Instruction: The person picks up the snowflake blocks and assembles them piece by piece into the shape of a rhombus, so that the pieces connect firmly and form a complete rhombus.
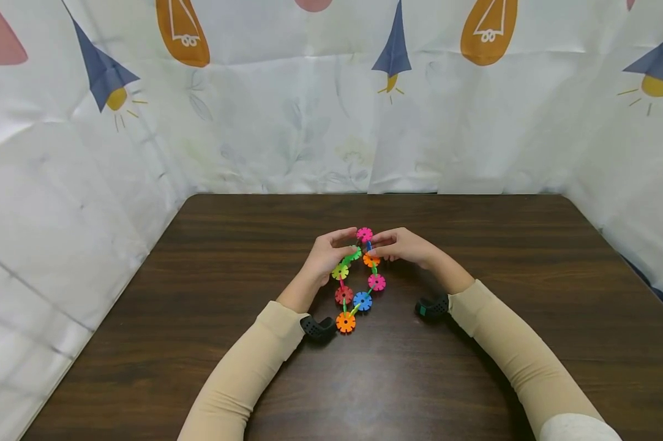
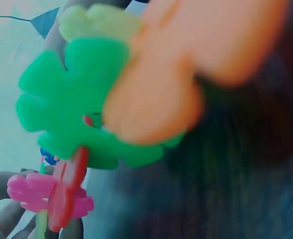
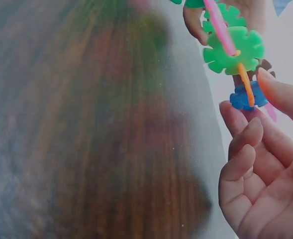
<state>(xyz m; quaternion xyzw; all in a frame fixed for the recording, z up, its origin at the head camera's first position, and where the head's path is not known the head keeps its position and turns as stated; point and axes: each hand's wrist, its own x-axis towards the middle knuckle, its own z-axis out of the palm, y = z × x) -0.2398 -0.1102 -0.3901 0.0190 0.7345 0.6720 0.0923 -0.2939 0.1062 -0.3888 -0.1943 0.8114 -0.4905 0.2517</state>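
Notched plastic snowflake discs, in pink, green, orange, blue, red and yellow, are slotted together into a long narrow loop [image 1: 376, 282]. My left hand [image 1: 322, 256] holds its upper left side, thumb at a green disc [image 1: 355, 253] and fingers reaching toward the pink disc [image 1: 365, 234] at the top. From the other side, my right hand [image 1: 408, 247] pinches a blue disc [image 3: 240, 99] between thumb and fingertips, just above an orange disc [image 1: 371, 260]. At the loop's near end is another orange disc [image 1: 345, 323]. Large green discs [image 2: 71, 94] fill much of the left wrist view.
The loop is over a dark wood-grain table [image 1: 474, 367]. Black bands [image 1: 433, 307] circle both wrists below beige sleeves [image 1: 518, 343]. A pale printed cloth [image 1: 309, 122] hangs behind the table and along its sides.
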